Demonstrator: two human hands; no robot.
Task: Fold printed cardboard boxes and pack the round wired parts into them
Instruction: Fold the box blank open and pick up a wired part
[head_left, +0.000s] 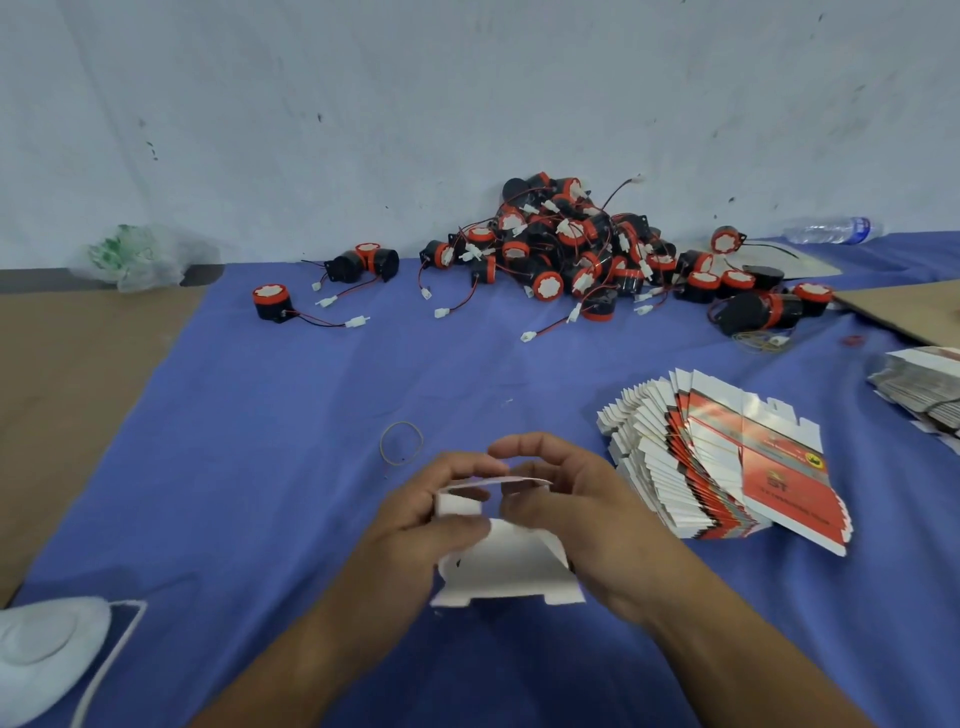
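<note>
Low in the middle of the blue cloth, both hands hold one cardboard box (506, 569), its white inside facing me and its flaps loose. My left hand (426, 512) grips its left side, thumb across the front. My right hand (576, 499) curls over its top flap from the right. A fanned stack of flat red-and-white printed boxes (727, 462) lies just to the right. A heap of round black-and-red wired parts (561, 249) sits at the back by the wall, with a few loose round wired parts (272, 302) to its left.
A rubber band (401, 441) lies just beyond my hands. A white dust mask (47, 644) sits at bottom left. A plastic bag (140, 254) is at back left, a water bottle (831, 229) at back right. Brown cardboard (904, 306) and another stack of silvery flat packs (919, 384) lie at the right edge.
</note>
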